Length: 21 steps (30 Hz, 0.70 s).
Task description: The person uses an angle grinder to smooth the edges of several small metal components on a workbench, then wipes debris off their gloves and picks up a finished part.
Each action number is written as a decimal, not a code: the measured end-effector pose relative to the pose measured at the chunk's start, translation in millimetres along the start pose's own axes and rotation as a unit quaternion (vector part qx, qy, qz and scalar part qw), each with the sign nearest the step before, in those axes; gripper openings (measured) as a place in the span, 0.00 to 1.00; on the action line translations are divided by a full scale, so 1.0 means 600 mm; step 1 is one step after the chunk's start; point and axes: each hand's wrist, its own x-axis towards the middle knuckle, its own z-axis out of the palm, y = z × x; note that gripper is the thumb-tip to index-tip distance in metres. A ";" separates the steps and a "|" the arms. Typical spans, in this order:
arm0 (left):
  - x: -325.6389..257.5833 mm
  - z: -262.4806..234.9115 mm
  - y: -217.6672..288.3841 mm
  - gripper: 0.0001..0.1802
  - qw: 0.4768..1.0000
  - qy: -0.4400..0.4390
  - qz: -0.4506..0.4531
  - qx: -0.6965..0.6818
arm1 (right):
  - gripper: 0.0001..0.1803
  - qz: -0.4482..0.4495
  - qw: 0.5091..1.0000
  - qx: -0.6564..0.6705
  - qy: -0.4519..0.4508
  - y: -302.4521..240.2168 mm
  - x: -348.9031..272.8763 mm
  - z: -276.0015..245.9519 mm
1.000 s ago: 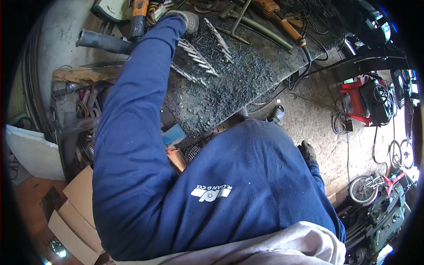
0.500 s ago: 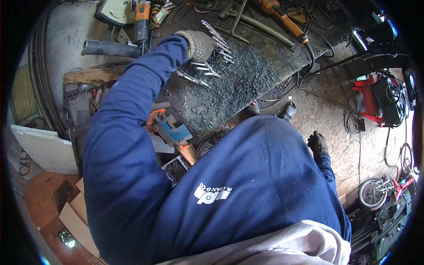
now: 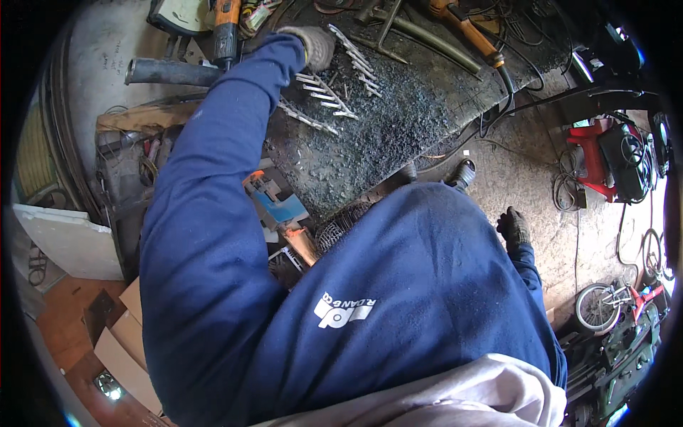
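Landmark for all positions: the grit-strewn work table [image 3: 471, 99].

Workpieces: 3 pale metal strips with slanted prongs lie on the left part of the table. The right strip [image 3: 360, 67] lies nearest the table's middle, the middle strip [image 3: 329, 97] beside it, and the left strip [image 3: 310, 122] nearest the table's left edge.

Left hand [image 3: 317, 47], gloved: at the far left of the table, just beside the far ends of the right and middle strips. Its back faces the viewer and the fingers are hidden; whether they are spread, pressed together or pinching a strip cannot be told. Contact likewise unconfirmed.

Right hand [image 3: 515, 228], gloved: off the table's near right side, above the floor, with no object visible in it. Finger closure cannot be told.

Step in hand, by judgement: handling of the strips with the left hand alone. The next move would call for a hold on 1 strip by its spine, clear of the neighbouring prongs.

Also noted: a T-shaped metal tool [image 3: 385, 30] and an orange power tool [image 3: 469, 35], both on the far part of the table.
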 end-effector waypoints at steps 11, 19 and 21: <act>-0.123 -0.159 0.128 0.24 0.980 -0.079 0.053 -0.176 | 0.16 -0.005 0.998 0.029 -0.051 0.064 0.050 -0.025; -0.109 -0.143 0.059 0.25 0.982 -0.031 -0.150 -0.113 | 0.16 0.020 1.000 0.018 -0.008 0.036 0.017 -0.022; -0.068 -0.121 0.047 0.24 0.982 -0.051 -0.178 -0.043 | 0.16 0.021 1.000 0.017 -0.004 0.030 0.023 -0.023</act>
